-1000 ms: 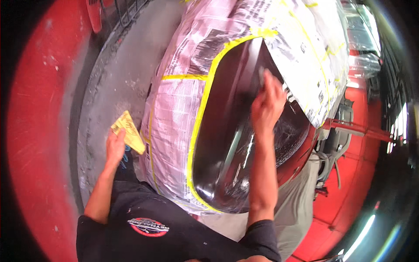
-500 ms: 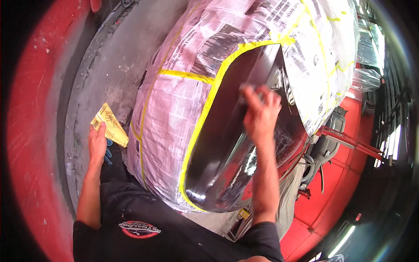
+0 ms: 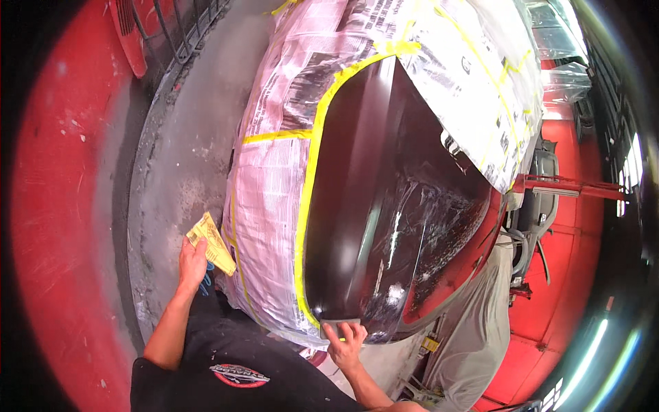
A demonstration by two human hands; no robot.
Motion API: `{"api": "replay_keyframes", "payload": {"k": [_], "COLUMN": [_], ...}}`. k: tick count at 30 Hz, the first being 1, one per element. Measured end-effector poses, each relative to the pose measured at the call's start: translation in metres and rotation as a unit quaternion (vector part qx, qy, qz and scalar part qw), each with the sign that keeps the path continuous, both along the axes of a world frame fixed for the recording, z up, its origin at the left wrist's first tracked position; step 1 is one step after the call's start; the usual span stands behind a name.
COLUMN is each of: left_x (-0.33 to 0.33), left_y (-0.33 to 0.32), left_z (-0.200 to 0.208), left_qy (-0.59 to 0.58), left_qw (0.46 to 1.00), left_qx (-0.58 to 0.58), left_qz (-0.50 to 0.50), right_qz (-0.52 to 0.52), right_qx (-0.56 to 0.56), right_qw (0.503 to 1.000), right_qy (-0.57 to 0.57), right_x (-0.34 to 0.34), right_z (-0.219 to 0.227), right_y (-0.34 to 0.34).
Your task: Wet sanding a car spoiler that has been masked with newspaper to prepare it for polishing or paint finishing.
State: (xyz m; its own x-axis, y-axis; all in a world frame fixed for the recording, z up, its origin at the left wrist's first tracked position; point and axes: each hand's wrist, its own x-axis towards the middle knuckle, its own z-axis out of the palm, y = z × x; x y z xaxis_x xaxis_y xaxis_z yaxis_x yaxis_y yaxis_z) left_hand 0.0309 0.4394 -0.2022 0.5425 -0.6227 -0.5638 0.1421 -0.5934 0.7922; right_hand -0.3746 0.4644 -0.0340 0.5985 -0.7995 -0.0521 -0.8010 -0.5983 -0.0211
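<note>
1. Took the dark panel [image 3: 350, 206] as landmark: uncovered, directly ahead of the person's body.
2. Judged the covering around the panel as done: saw yellow tape [image 3: 307, 199] running along its left edge to its top corner, printed paper [image 3: 271, 185] spreading beyond its left side, and a white sheet [image 3: 473, 89] beyond its upper right.
3. Saw the right hand [image 3: 347, 347] closed on a thin grey pad [image 3: 342, 322] at the panel's lower-left end, just beside the tape. Could not tell the firmness of the pressure.
4. Saw the left hand [image 3: 192, 261] gripping a yellow packet [image 3: 215, 246] left of the panel, well apart from it.
5. Noted a smooth, dark left part of the panel; judged this as further along.
6. Noted whitish streaks [image 3: 443, 206] and speckles across the panel's right part; judged this as left unfinished. Could not tell residue from moisture or reflection there.
</note>
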Motion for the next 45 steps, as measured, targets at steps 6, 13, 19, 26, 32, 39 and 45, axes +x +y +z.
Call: {"api": "replay_keyframes", "payload": {"k": [6, 13, 19, 26, 32, 39, 45], "left_x": [0.027, 0.072, 0.089, 0.045, 0.005, 0.004, -0.004], "left_y": [-0.001, -0.047, -0.063, -0.067, -0.042, -0.017, -0.018], "left_z": [-0.021, -0.011, 0.002, 0.037, 0.057, 0.060, 0.057], "left_qy": [-0.028, 0.005, -0.080, -0.077, 0.001, -0.025, -0.050], "left_qw": [1.000, 0.998, 0.996, 0.997, 0.998, 0.996, 0.992], "left_qx": [0.010, -0.033, -0.024, 0.003, -0.068, -0.091, -0.116], "left_qz": [-0.001, 0.044, 0.027, -0.016, -0.004, -0.002, -0.001], "right_qz": [-0.001, 0.023, -0.023, 0.053, 0.061, 0.025, -0.082], "right_qx": [-0.046, -0.251, -0.181, -0.189, -0.149, -0.041, -0.012], "right_qw": [0.992, 0.950, 0.951, 0.962, 0.975, 0.983, 0.978], "right_qy": [-0.118, -0.183, -0.250, -0.190, -0.151, -0.174, -0.190], "right_x": [0.006, 0.109, 0.159, 0.199, 0.170, 0.023, -0.084], "right_z": [0.038, 0.087, 0.106, 0.067, 0.073, 0.040, -0.016], "right_y": [-0.084, -0.359, -0.498, -0.529, -0.466, -0.198, 0.013]}}
